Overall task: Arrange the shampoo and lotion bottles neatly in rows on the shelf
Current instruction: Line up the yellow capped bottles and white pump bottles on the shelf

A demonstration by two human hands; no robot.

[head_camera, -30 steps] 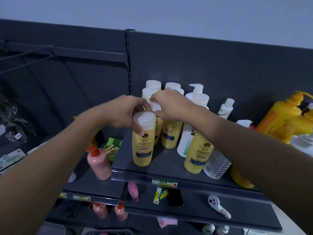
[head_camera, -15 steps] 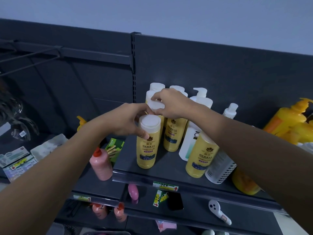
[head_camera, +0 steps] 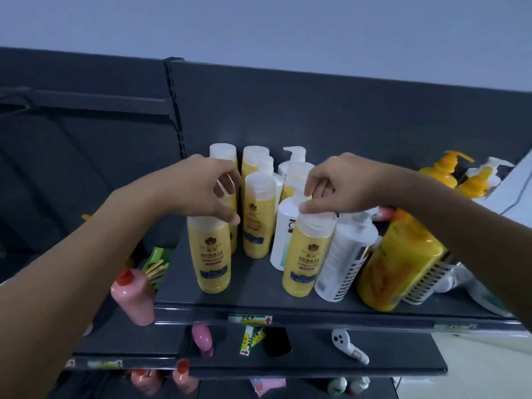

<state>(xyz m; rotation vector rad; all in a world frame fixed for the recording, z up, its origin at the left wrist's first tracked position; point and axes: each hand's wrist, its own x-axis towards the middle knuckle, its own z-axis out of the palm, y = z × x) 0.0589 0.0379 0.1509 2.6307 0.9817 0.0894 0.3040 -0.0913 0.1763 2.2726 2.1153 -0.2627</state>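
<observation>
dark grey shelving stands before a pale wall, and the top shelf (head_camera: 259, 305) carries the bottles. the left hand (head_camera: 205, 191) rests on the white cap of a yellow herbal bottle (head_camera: 212, 254) near the front edge on the left, thumb at the side of the cap and fingers curled above it, only loosely closed. the right hand (head_camera: 335, 188) pinches the cap of a second yellow herbal bottle (head_camera: 305, 260), which stands upright near the front, to the right of the first. just beside it on the right is a white bottle (head_camera: 342, 263), tilted, and then a large yellow bottle (head_camera: 397, 263). further back stand more yellow bottles (head_camera: 257, 217) and a white pump bottle (head_camera: 285, 237). a pink bottle (head_camera: 132, 295) stands lower on the left.
</observation>
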